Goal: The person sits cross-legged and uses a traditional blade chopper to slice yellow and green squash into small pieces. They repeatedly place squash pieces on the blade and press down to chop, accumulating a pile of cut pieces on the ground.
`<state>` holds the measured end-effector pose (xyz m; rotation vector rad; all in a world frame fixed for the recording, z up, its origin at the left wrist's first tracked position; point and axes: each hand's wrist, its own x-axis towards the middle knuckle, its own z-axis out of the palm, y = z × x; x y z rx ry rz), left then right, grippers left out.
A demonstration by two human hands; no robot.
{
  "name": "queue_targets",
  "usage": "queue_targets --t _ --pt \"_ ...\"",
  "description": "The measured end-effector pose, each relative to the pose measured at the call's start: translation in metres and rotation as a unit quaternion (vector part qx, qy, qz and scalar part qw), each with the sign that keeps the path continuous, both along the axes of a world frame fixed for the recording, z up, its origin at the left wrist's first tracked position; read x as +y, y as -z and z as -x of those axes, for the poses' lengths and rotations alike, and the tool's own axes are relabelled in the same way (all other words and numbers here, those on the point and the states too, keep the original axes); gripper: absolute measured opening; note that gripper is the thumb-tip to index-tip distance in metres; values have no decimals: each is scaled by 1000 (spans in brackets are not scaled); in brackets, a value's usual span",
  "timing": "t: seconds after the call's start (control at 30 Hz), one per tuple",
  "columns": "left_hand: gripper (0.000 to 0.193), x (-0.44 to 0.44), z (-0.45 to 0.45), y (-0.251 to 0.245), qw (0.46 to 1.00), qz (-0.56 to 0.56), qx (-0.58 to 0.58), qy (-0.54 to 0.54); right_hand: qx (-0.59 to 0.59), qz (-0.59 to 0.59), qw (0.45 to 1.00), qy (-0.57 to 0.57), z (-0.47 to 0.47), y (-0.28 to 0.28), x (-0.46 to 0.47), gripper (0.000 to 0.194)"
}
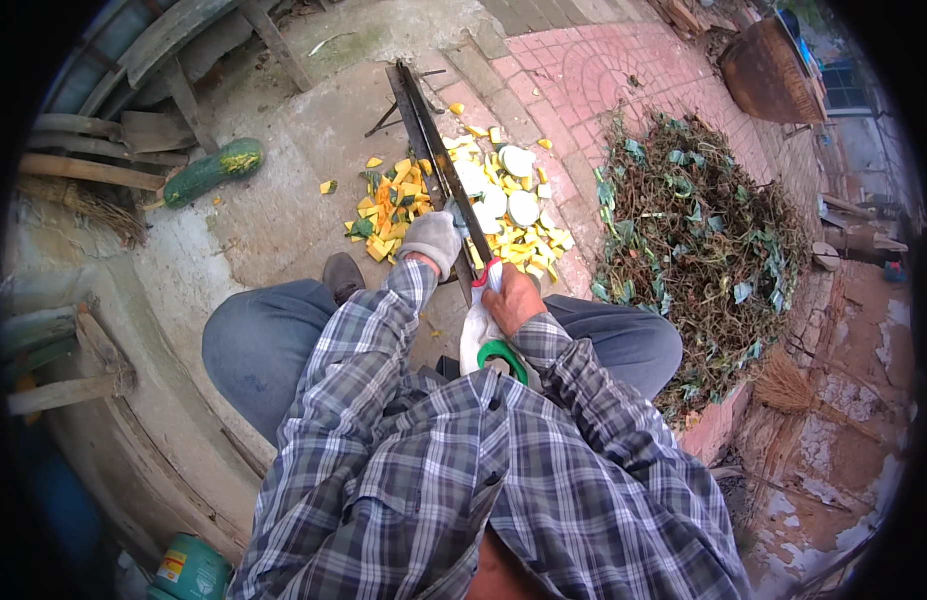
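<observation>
A long hinged lever chopper with a dark metal blade (463, 202) stretches away from me between my knees. My right hand (514, 298) grips its near-end handle (478, 330), which is white with red and green parts. My left hand (431, 238), in a grey glove, rests against the chopper's left side, close to the blade. A pale bluish patch shows at its fingertips, and whether the fingers hold anything is hidden. Orange-yellow squash chunks (385, 225), some with green rind, lie left of the chopper. On the right are paler yellow chunks (535, 251) and several whitish round slices (522, 208).
A whole green squash (216, 171) lies on the concrete at left, near stacked wood (96, 169). Dried vines (696, 262) are heaped at right. Beyond them are a straw broom (786, 384) and a rusty brown vessel (767, 71). A green bucket (193, 566) stands at lower left.
</observation>
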<state>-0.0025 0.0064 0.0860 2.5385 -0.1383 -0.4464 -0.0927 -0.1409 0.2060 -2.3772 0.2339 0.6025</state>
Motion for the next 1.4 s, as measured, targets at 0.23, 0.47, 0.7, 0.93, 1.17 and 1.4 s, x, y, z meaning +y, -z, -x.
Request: queue_targets --t 0.23,0.47,0.7,0.93,1.17,1.4 --pt "22 0 10 6 999 33 -23 -14 21 46 999 9 18 53 -10 41" --pt "28 3 20 13 998 60 -17 -29 -1 7 1000 1 33 113 -29 46" --pt "30 11 18 17 998 51 -7 -35 -5 -91 995 46 19 77 -35 35" --pt "22 -1 0 -1 1000 10 -17 4 52 -50 997 7 -18 -18 -20 37" --pt "19 -5 0 -7 1000 8 -23 10 37 -115 992 35 -3 4 -11 36" --pt "23 -2 16 9 999 7 -25 26 4 -68 998 11 23 73 -20 39"
